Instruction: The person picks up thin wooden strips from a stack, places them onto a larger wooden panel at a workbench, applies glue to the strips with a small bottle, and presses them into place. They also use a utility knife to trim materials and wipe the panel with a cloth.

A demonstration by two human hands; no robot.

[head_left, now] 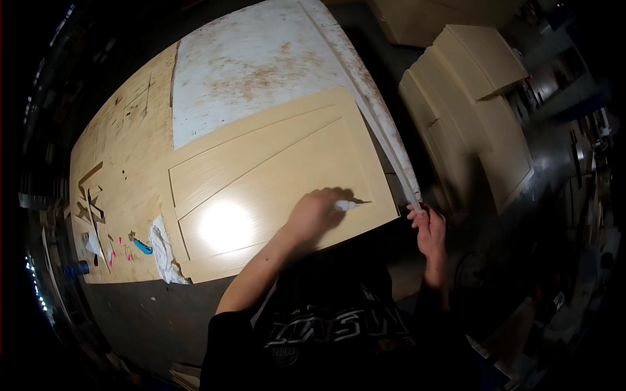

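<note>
Here, the left hand (314, 217) lay on the door panel (274, 189), its fingers clenched round a small white tube (345, 205) whose tip pointed toward three o'clock and touched the panel near its right edge. The right hand (430, 229) sat at about three o'clock from the left one, just off the panel's near right corner, its fingers curled over the end of thin pale strips (385, 140) that ran away toward twelve o'clock along the panel's right side; whether they truly gripped the strips could not be told.

The panel was pale tan, with a raised frame and a sunken middle, and a bright glare lay on it at nine o'clock from the left hand. It rested flat on the tabletop (124, 169), a scuffed plywood sheet. Beyond the panel, toward twelve o'clock, lay a white, rust-stained board (261, 72). At the panel's near left corner, toward eight o'clock, lay a white rag (163, 251), and just beside it a blue tool (142, 247) among small pink scraps. Well apart, toward two o'clock, stood a stack of similar tan panels (476, 111) on the dark floor.
</note>
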